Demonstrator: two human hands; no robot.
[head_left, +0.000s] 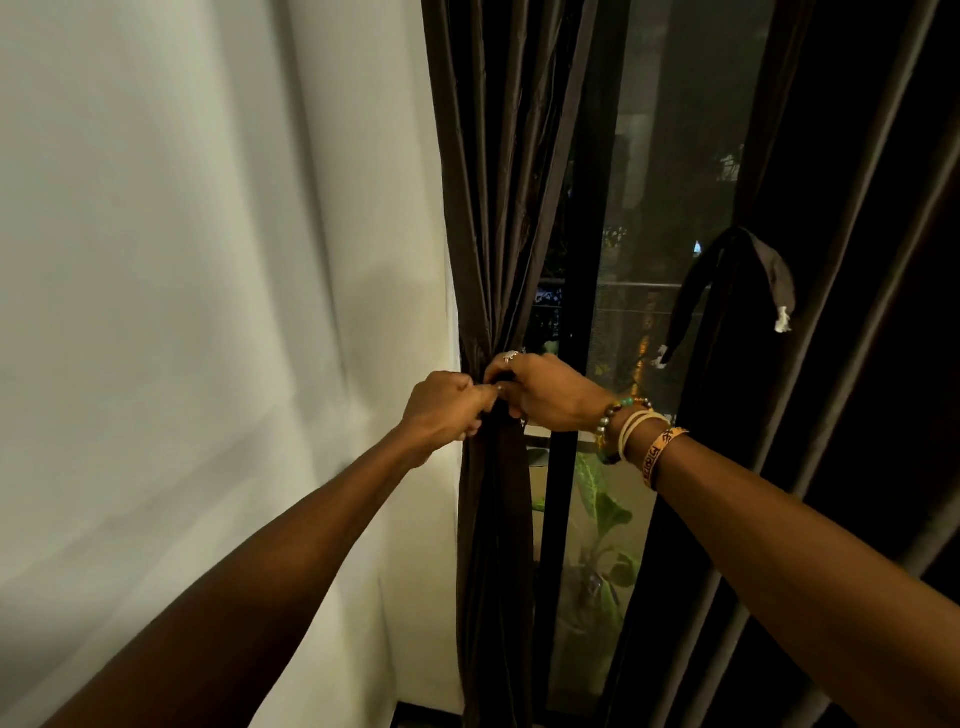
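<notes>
Dark brown curtain (498, 208), gathered, pleated, hanging upright.

Dim indoor scene, night beyond the glass

Soft warm light falls on the white wall (182, 260), with faint, blurred shadows crossing it. The dark curtain (498, 208) loses its fold detail in shade. The window glass (660, 208) looks hazy with small outdoor glints. Straight lines bow near the edges; the forearms are slightly soft.
</notes>
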